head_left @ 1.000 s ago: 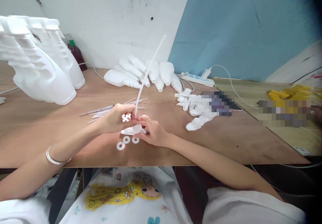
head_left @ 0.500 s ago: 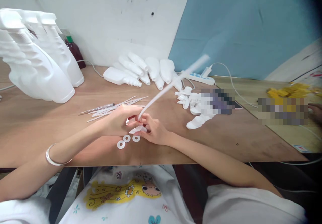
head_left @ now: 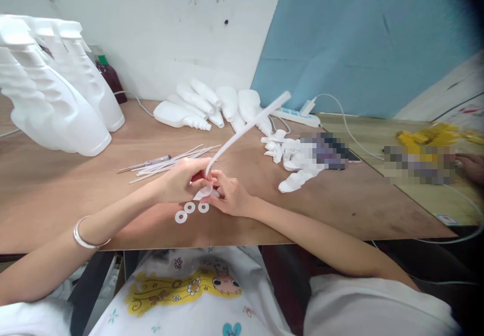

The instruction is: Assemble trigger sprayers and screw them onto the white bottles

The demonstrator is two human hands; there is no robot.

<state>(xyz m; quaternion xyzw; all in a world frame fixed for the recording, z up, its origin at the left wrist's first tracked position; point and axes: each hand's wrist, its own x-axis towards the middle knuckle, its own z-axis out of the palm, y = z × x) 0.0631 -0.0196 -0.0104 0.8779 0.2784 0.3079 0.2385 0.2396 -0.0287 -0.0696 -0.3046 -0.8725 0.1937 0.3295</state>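
Left hand [head_left: 180,179] and right hand [head_left: 230,197] pinched on white trigger piece [head_left: 204,191] just behind three washers [head_left: 192,210]; dip tube [head_left: 247,127], upright a second ago, now slanted right, seemingly seated.

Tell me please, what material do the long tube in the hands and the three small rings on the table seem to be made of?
Long tube: probably thin, semi-translucent white plastic with a smooth finish; it looks pale and milky.
Three small rings: flat opaque white washers, likely plastic or rubber; the look leaves this open.
Table: wood-grain board, matte.
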